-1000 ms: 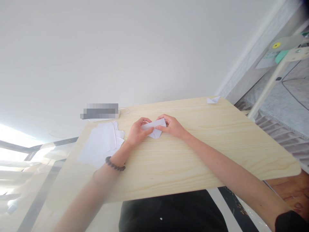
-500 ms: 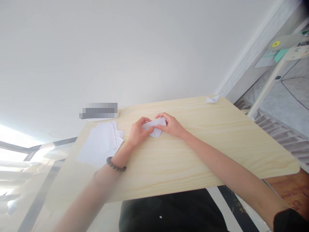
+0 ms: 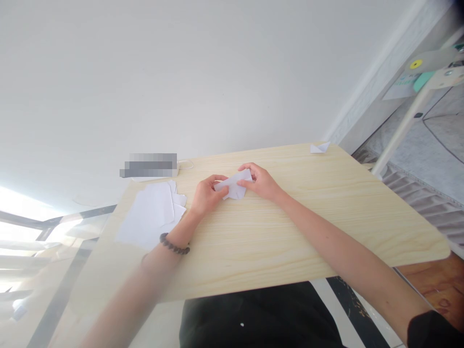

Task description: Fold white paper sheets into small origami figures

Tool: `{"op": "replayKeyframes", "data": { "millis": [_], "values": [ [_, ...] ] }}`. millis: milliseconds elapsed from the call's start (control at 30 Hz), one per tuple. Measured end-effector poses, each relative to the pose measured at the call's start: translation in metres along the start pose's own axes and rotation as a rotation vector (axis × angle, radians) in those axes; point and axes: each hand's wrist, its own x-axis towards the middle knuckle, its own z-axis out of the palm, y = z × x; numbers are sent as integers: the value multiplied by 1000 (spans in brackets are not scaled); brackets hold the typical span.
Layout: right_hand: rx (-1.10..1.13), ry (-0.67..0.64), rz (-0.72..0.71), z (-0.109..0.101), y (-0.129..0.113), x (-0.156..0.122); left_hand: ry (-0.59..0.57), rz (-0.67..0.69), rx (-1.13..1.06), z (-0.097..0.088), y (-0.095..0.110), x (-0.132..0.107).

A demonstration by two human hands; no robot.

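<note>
A small folded piece of white paper (image 3: 234, 186) is held between both hands just above the light wooden table (image 3: 290, 227). My left hand (image 3: 205, 195), with a dark bead bracelet on its wrist, pinches the paper's left end. My right hand (image 3: 261, 182) pinches the right end with thumb and fingers. The paper is tilted, its right end higher.
A loose pile of white paper sheets (image 3: 152, 215) lies on the table to the left of my hands. A small folded white paper piece (image 3: 319, 148) sits at the far right corner. A white stand (image 3: 402, 130) rises beyond the table's right edge. A white wall is behind.
Both hands have lifted the folded paper slightly and tilted it, and the right hand has shifted a little up and to the right.
</note>
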Motion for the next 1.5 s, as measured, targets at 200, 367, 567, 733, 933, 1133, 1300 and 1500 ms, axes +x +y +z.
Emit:
{"op": "replayKeyframes", "data": {
  "millis": [200, 367, 567, 733, 933, 1133, 1300, 1500],
  "values": [
    [62, -15, 11, -8, 4, 3, -124, -14, -67, -2, 1, 0],
    [67, -28, 18, -10, 7, 3, -184, -12, -129, -2, -1, 0],
    [113, -3, 36, -8, 6, 2, -193, -4, -262, -1, -5, 1],
    [200, 22, 42, -2, -1, -2, -76, 11, -266, -1, -11, 3],
    [265, -17, 78, 1, -5, -4, 27, 24, -330, -3, -12, 5],
    [192, -117, 80, -1, -4, -3, 9, 47, -275, -5, -11, 4],
    [187, -147, 94, 0, -3, -4, -75, 2, -146, -4, -11, 0],
    [154, -188, 55, 1, -3, -6, -67, -40, -5, -5, -7, -4]
  ]
}}
